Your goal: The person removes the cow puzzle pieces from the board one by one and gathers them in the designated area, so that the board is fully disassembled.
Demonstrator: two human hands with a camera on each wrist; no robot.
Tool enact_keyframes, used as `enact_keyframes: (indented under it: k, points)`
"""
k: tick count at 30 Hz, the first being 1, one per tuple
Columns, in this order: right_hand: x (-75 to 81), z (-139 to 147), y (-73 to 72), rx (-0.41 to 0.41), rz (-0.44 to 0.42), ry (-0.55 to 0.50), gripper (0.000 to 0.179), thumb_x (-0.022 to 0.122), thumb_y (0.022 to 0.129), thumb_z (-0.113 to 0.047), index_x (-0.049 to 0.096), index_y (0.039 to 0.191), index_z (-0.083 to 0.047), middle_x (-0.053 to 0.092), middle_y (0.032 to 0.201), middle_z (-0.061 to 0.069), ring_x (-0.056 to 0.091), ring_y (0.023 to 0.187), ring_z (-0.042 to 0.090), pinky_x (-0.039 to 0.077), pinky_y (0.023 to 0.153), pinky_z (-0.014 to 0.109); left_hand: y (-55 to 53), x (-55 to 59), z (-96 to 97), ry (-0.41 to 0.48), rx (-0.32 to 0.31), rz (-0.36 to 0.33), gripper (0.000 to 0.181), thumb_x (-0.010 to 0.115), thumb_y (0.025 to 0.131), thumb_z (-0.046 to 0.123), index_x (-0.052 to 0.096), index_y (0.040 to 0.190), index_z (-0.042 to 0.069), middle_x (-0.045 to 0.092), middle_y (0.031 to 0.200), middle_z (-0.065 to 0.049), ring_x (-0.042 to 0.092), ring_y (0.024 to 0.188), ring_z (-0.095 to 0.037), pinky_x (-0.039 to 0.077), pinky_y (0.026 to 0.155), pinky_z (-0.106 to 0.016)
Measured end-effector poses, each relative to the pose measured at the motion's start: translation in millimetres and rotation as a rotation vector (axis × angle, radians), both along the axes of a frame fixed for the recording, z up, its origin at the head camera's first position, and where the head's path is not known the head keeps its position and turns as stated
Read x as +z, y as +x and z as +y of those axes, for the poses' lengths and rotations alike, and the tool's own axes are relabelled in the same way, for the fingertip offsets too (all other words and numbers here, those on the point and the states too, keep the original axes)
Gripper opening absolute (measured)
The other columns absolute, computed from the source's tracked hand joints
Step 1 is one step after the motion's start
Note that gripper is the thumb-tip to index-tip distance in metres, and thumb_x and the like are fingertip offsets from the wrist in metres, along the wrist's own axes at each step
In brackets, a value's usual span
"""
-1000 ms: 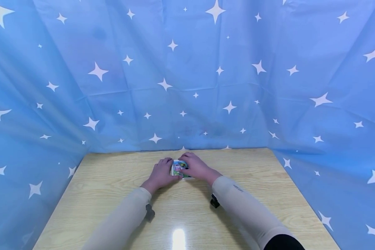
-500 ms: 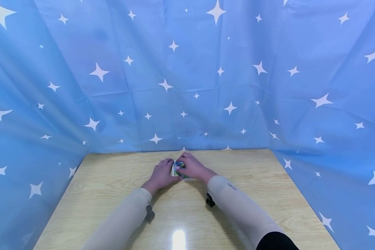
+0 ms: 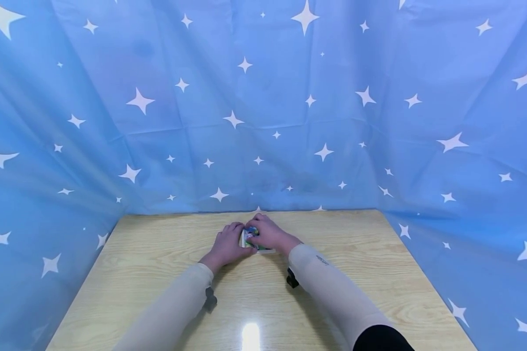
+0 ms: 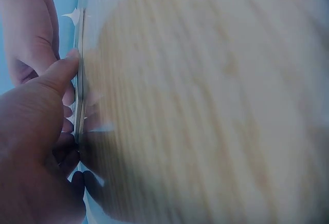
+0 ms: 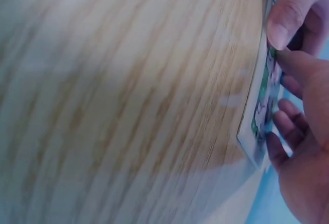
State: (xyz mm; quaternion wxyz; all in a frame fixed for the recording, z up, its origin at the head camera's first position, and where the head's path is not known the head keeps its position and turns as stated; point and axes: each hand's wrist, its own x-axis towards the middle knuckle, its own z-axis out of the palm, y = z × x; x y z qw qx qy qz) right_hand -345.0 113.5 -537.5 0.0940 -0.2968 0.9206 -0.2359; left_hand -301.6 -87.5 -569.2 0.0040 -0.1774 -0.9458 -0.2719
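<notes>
A small flat picture board (image 3: 251, 234) with a colourful print and a pale border lies near the back of the table. My left hand (image 3: 228, 243) grips its left end, thumb on the near edge and fingers toward the far side. From the right, my right hand (image 3: 270, 234) reaches over it, thumb and curled fingers holding across the picture. In the right wrist view, the board's pale corner (image 5: 249, 142) shows beside my right fingertips (image 5: 277, 149). Seen edge-on in the left wrist view, the board (image 4: 80, 90) is a thin strip under my left thumb (image 4: 67, 67). The hands hide much of the picture.
The light wood-grain table (image 3: 158, 273) extends around both forearms, with a bright light reflection near its front. A blue cloth with white stars (image 3: 268, 97) hangs along the back and both sides. Dark wrist cameras (image 3: 292, 278) sit under the sleeves.
My right hand and forearm have moved a little left over the board, covering more of the picture. The left hand has stayed in place on the left end.
</notes>
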Motion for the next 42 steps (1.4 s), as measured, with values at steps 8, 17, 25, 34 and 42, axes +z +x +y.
enact_keyframes:
  k: [8,17,25,34,42]
  points:
    - [6.8,-2,2.4,0.015,-0.011,0.015,0.044,0.079,0.106,-0.027,0.069,0.147,-0.015,0.058,0.138,0.010,0.055,0.127,0.026,0.051,0.112,0.046,-2.7,-7.0,-2.7,0.051,-0.004,-0.013,0.096,0.084,0.093,0.061,0.051,0.162,0.003,0.048,0.165,-0.018,0.042,0.154,-0.044,0.037,0.121,-0.070]
    - [11.3,-3,2.0,0.004,-0.039,0.051,0.048,0.079,0.106,-0.030,0.066,0.151,-0.018,0.057,0.138,0.008,0.055,0.126,0.024,0.051,0.111,0.045,-8.2,-17.4,-5.6,0.122,-0.010,-0.023,0.103,0.085,0.090,0.064,0.048,0.164,0.003,0.045,0.168,-0.020,0.039,0.155,-0.047,0.031,0.124,-0.072]
    - [15.3,-4,1.7,-0.001,-0.076,0.049,0.049,0.079,0.106,-0.028,0.065,0.152,-0.018,0.056,0.142,0.010,0.054,0.133,0.029,0.049,0.115,0.048,-7.8,-15.7,-4.9,0.120,-0.008,-0.036,0.102,0.086,0.091,0.062,0.048,0.165,0.004,0.044,0.170,-0.019,0.038,0.157,-0.047,0.031,0.125,-0.072]
    - [13.5,-6,-2.8,-0.009,-0.112,0.035,0.045,0.081,0.104,-0.023,0.068,0.146,-0.016,0.055,0.142,0.010,0.051,0.137,0.033,0.048,0.117,0.052,-1.4,-6.6,-2.4,0.053,-0.005,-0.044,0.097,0.085,0.094,0.056,0.047,0.165,0.003,0.046,0.169,-0.018,0.039,0.156,-0.045,0.033,0.125,-0.069]
    - [14.2,-8,-7.2,-0.001,-0.147,0.036,0.044,0.081,0.104,-0.023,0.066,0.145,-0.013,0.052,0.148,0.014,0.049,0.142,0.035,0.047,0.118,0.053,-2.9,-5.9,-2.5,0.056,0.005,-0.059,0.098,0.085,0.093,0.058,0.046,0.166,0.004,0.045,0.170,-0.017,0.038,0.157,-0.044,0.032,0.125,-0.069]
